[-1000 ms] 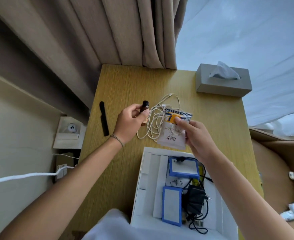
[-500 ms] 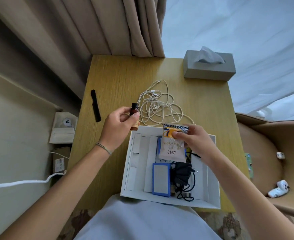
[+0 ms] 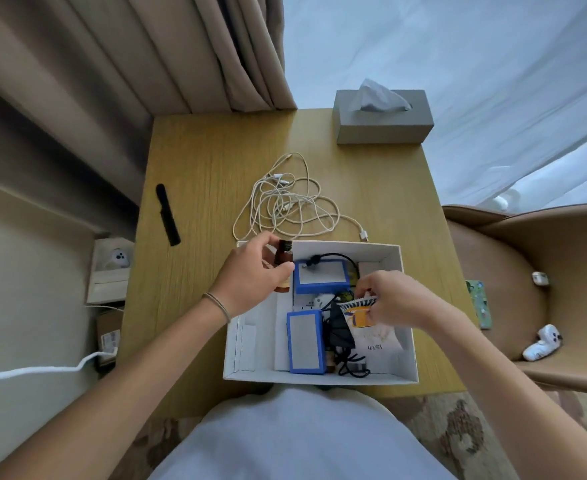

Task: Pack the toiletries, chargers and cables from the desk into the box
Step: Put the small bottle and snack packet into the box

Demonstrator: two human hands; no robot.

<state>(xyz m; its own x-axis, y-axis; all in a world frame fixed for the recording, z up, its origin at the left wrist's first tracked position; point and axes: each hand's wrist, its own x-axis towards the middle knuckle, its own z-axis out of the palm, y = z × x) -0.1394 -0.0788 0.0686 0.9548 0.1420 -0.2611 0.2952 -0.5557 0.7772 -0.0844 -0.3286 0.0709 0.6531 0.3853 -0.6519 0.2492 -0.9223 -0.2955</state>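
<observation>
Hands [image 3: 250, 275] gripping bottle [image 3: 282, 257], sachet [image 3: 368, 323]

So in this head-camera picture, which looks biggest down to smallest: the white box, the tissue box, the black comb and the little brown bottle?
1. White box
2. Tissue box; it sits farther from the camera, so it may look smaller than it is
3. Black comb
4. Brown bottle, partly hidden by the left hand

L hand [image 3: 250, 275] grips brown bottle [image 3: 282, 258] over white box [image 3: 319, 376] — R hand [image 3: 394, 299] pinches sachet [image 3: 371, 327] inside; white cable [image 3: 285, 202] on desk [image 3: 198, 174].
</observation>
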